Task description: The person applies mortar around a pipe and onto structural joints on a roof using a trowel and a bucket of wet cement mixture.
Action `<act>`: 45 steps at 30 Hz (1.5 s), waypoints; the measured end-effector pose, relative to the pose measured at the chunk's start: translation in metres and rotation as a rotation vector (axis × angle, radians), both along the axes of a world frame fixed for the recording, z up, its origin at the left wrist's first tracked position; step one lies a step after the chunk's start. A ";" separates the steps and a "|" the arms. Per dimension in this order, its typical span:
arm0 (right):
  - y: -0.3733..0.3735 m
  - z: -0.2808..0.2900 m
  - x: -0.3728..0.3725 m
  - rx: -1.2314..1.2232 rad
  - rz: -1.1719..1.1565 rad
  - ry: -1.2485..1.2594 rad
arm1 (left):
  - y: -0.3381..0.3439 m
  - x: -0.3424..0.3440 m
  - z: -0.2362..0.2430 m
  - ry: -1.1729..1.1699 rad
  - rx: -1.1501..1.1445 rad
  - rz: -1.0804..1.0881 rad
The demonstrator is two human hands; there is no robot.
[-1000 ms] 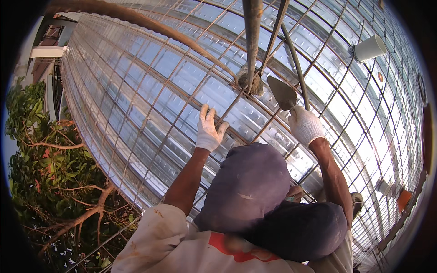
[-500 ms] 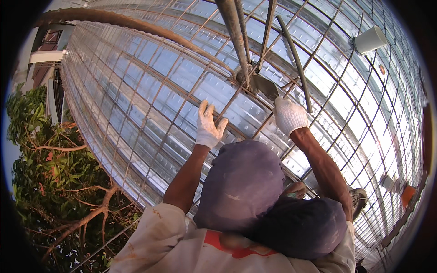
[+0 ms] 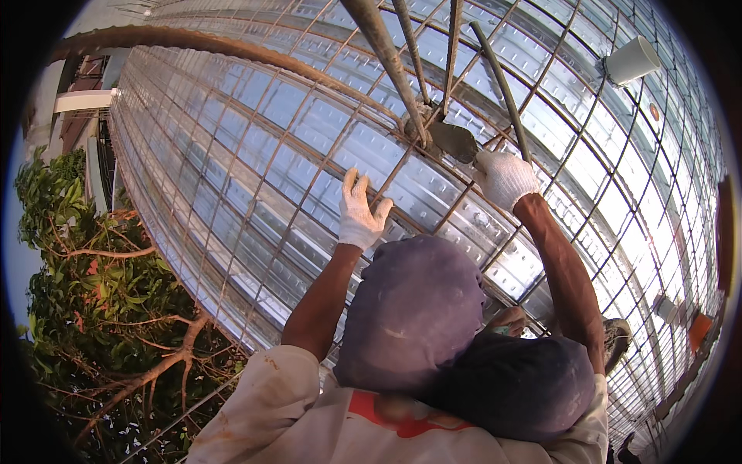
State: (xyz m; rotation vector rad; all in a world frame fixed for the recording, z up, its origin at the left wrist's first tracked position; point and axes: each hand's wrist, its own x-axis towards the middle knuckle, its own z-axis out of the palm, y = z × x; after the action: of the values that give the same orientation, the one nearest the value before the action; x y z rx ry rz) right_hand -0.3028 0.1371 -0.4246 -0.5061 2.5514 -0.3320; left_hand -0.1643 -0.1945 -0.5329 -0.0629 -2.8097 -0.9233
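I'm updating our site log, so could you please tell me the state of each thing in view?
Left hand: gloved, fingers spread
Right hand: gloved, closed on the trowel
Trowel: held, blade near the standing bars
Steel mesh: laid over metal decking
Metal decking: showing through the mesh
Rusty bar: bent in a curve
White pipe: projecting above the mesh

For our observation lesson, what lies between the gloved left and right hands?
The head view shows mesh bars over shiny metal sheeting between the left hand and the right hand; the trowel blade sits higher in view.
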 end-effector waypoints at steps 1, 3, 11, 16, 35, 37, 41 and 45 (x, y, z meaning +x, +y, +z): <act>0.006 -0.002 -0.004 -0.019 -0.007 0.012 | 0.002 0.000 0.001 -0.010 0.007 0.001; 0.009 -0.005 -0.011 -0.032 0.000 0.003 | 0.003 0.001 0.000 0.002 0.003 0.012; 0.018 -0.004 -0.019 -0.115 -0.005 -0.028 | 0.003 0.001 -0.004 0.004 -0.008 0.023; 0.008 0.010 -0.016 -0.022 0.012 -0.094 | 0.000 0.003 -0.005 0.022 -0.022 0.023; 0.000 -0.008 -0.029 -0.015 0.125 0.006 | -0.003 0.006 -0.002 -0.059 -0.028 0.068; 0.008 -0.014 -0.025 -0.034 0.120 0.053 | 0.001 0.003 -0.003 -0.034 -0.053 0.031; 0.014 -0.008 -0.025 -0.042 0.092 0.039 | 0.000 0.000 -0.001 -0.034 -0.060 0.027; 0.015 -0.008 -0.026 0.037 0.186 0.011 | 0.004 0.004 0.001 -0.061 -0.016 0.061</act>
State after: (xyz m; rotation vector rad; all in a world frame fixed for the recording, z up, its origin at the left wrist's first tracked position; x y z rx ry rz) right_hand -0.3292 0.1523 -0.4323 -0.7263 2.4925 -0.2150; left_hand -0.1603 -0.1900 -0.5316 0.0501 -2.8578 -0.9046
